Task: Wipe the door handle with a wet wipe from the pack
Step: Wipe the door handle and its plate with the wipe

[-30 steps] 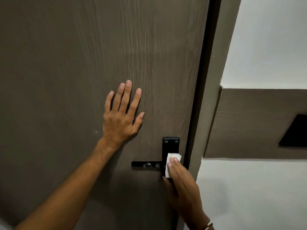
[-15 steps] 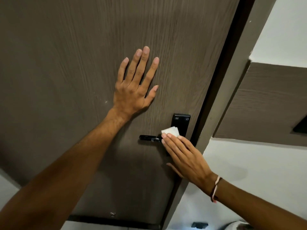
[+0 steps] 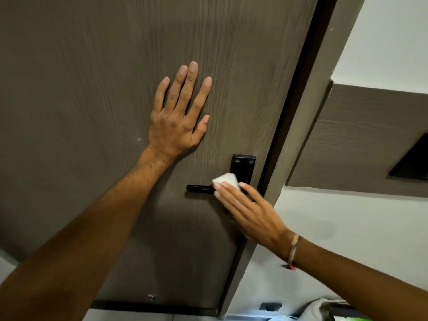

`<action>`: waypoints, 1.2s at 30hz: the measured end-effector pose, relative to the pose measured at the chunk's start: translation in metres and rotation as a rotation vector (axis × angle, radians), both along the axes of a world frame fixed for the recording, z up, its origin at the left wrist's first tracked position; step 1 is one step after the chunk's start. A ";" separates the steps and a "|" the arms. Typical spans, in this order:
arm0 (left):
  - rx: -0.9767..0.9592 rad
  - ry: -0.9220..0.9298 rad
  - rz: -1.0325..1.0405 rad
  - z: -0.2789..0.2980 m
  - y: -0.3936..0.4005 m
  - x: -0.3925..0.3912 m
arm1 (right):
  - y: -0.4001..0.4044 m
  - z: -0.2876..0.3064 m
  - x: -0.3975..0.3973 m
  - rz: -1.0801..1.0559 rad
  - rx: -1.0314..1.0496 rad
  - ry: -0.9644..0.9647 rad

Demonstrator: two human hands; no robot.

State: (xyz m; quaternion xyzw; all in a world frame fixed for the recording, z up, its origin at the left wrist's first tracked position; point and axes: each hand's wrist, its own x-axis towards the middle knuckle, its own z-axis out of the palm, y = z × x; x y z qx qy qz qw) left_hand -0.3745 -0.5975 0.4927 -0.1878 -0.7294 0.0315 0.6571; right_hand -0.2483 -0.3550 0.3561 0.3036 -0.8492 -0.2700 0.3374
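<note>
— Head view: why is the right hand (image 3: 252, 216) flat?
— Its fingers press the folded wet wipe (image 3: 226, 180) onto the black door handle (image 3: 199, 188), rubbing it.
— And the left hand (image 3: 178, 117)?
— Spread open, empty, palm bracing the door (image 3: 92, 89) steady, I'd judge.

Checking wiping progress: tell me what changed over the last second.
The right hand slid the wet wipe left, off the black backplate and onto the root of the lever handle, its fingers now flatter over it. The left hand stays spread flat on the door. Nothing was let go.
</note>
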 end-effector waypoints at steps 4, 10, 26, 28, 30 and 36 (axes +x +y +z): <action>0.006 0.012 0.006 0.000 0.001 0.000 | 0.045 0.004 0.003 0.009 0.025 0.004; 0.014 -0.008 -0.006 0.000 0.001 0.002 | -0.038 -0.005 -0.013 0.070 0.039 0.048; 0.024 0.002 -0.001 -0.004 0.001 -0.002 | 0.053 0.002 0.002 0.006 0.052 -0.023; 0.024 0.002 -0.005 -0.004 0.001 -0.002 | 0.055 0.000 0.001 -0.006 0.054 -0.034; 0.021 -0.003 -0.007 -0.005 0.001 -0.002 | 0.039 -0.002 -0.002 0.016 0.052 -0.025; 0.004 -0.011 0.020 -0.005 -0.002 0.003 | -0.065 0.006 -0.017 0.119 0.036 0.028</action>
